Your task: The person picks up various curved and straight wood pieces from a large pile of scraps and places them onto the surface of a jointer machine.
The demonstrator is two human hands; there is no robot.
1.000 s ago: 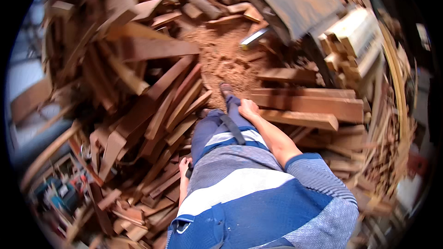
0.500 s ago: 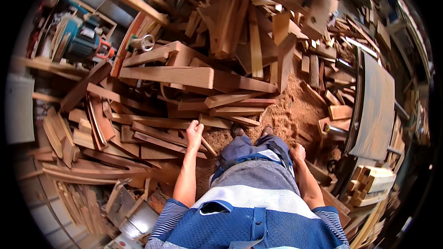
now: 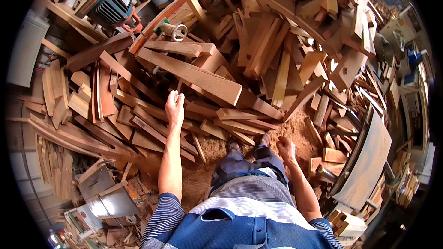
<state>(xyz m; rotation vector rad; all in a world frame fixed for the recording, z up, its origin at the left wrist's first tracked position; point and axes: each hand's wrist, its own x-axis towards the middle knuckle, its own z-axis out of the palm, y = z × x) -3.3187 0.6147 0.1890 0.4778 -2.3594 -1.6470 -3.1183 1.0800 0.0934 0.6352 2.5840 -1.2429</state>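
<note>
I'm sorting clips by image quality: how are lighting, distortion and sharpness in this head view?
Head view: strong fisheye, so the planks bend toward the black rim. Warm, even light on the wood pile, with deep shadow between boards. The left hand, the right hand and the long plank are sharp; detail smears only at the edges, near the blue motor.

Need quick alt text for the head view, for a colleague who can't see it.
A person stands in sawdust amid heaped wood offcuts, left hand raised empty over the planks, right hand low by the thigh. An electric motor sits upper left.
</note>
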